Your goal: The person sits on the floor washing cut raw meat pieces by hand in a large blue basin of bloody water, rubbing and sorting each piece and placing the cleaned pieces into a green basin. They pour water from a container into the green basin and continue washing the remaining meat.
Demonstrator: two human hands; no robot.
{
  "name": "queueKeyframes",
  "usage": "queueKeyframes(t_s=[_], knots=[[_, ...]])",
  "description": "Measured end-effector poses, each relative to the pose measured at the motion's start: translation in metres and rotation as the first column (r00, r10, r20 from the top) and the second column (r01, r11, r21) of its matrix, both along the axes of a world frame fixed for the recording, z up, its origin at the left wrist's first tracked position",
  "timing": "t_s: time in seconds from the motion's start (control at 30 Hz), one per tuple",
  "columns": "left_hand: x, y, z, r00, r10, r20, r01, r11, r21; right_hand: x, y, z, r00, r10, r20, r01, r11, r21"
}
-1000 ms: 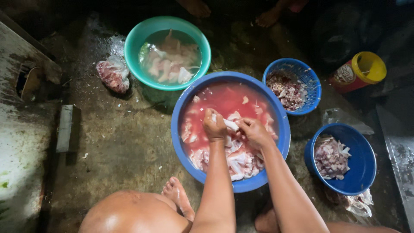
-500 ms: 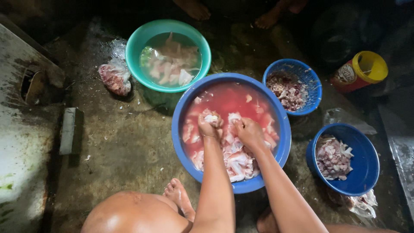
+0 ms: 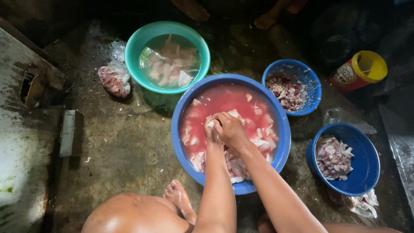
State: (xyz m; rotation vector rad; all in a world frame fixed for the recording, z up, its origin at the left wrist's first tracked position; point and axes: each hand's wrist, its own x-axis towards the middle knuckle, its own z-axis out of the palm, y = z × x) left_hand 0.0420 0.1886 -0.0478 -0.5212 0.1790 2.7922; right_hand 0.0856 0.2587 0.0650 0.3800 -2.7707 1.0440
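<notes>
Head view: both hands (image 3: pixel 224 129), apart earlier, now clench together on meat (image 3: pixel 235 114) in the blue basin (image 3: pixel 181 142).

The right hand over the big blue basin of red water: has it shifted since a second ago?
Yes. The right hand has moved left, judged against the big blue basin's rim, closing onto the left hand over the pale meat pieces.

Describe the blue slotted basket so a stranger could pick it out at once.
Start at the big blue basin of red water where both hands work. The blue slotted basket sits just past its far right rim, holding chopped meat. Unlike the solid blue bowl nearer the person, its wall is perforated.
</notes>
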Motion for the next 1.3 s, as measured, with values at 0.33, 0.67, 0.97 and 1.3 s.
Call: queueKeyframes(t_s=[0.33, 0.67, 0.97, 1.3], knots=[[0.004, -0.018, 0.029, 0.982, -0.049, -0.184, 0.048, 0.999, -0.014, -0.006, 0.049, -0.038, 0.878, -0.367, 0.308, 0.344, 0.930, 0.128], [-0.011, 0.001, -0.012, 0.923, -0.213, -0.321, -0.382, -0.388, -0.839, -0.007, 0.052, -0.091, 0.915, -0.101, 0.391, -0.062, 0.921, 0.384], [-0.007, -0.006, 0.009, 0.970, -0.064, -0.234, -0.243, -0.265, -0.933, 0.018, 0.078, -0.012, 0.960, -0.277, -0.048, 0.270, 0.860, 0.433], [0.002, -0.007, 0.007, 0.931, -0.325, -0.165, -0.248, -0.232, -0.941, -0.001, 0.031, 0.004, 0.835, -0.325, 0.445, 0.419, 0.899, -0.129]])
